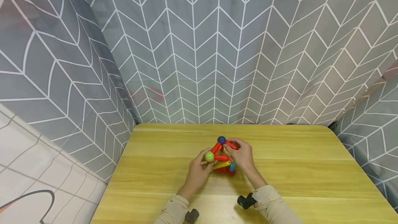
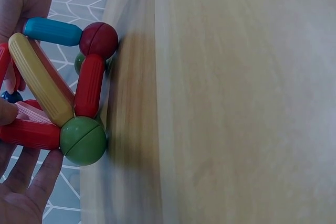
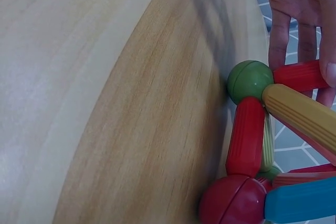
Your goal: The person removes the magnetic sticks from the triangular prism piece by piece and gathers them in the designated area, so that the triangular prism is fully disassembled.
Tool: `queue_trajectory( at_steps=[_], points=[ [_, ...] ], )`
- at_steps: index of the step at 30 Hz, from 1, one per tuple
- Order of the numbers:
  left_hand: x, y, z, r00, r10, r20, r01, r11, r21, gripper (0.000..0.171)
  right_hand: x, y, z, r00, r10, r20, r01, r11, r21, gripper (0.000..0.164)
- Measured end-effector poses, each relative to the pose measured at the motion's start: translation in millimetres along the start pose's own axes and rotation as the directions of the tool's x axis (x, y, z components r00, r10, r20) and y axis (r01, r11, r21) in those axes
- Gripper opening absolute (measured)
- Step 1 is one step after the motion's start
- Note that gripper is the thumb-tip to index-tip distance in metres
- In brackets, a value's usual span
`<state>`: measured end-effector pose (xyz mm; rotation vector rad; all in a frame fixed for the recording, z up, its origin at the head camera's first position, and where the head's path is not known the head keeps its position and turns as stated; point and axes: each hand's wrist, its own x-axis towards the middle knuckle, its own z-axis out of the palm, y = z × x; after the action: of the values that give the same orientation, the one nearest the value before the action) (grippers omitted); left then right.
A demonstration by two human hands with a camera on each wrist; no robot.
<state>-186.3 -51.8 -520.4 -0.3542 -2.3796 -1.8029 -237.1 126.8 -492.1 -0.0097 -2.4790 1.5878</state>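
A framework of magnetic rods and balls stands on the table between both hands. My left hand (image 1: pixel 196 172) is at its left side; the left wrist view shows thumb and fingers pinching a red rod (image 2: pixel 32 134) that joins a green ball (image 2: pixel 84 141). At the upper right my right hand (image 1: pixel 244 153) pinches a red rod (image 1: pixel 231 145) touching the dark blue ball (image 1: pixel 221 140). A light green ball (image 1: pixel 209 156) sits beside the left fingertips. A yellow rod (image 2: pixel 39 80) slants across the frame, near a blue rod (image 2: pixel 55 31) and a red ball (image 3: pixel 233 200).
The wooden table (image 1: pixel 295 168) carries the framework near its middle. Patterned grey curtain (image 1: pixel 199 51) hangs behind it and at both sides. Black wrist cameras (image 1: pixel 245 201) sit at both cuffs, close above the tabletop.
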Motion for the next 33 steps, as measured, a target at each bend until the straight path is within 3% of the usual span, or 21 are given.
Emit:
queue_trajectory(
  at_steps=[4,10,20,33],
  points=[
    [-0.9,5.5,-0.5,1.0,0.002,-0.006,-0.002,1.0,-0.006,0.049,0.1,0.1,0.3,1.0,0.007,-0.005,-0.007,1.0,0.008,0.023],
    [0.6,-2.3,1.5,0.999,0.002,-0.034,-0.002,1.0,0.019,0.051,2.6,1.2,2.1,1.0,0.021,0.018,-0.022,0.999,0.031,0.024],
    [2.3,-11.1,0.6,1.0,0.011,-0.01,-0.011,1.0,0.002,0.051,2.3,1.6,3.3,0.999,0.03,0.03,-0.032,0.997,0.066,0.025],
    [1.3,-18.3,-1.2,0.998,0.057,-0.001,-0.057,0.998,-0.008,0.053,1.8,1.1,1.4,1.0,0.004,0.002,-0.005,0.999,0.033,0.023]
  ],
)
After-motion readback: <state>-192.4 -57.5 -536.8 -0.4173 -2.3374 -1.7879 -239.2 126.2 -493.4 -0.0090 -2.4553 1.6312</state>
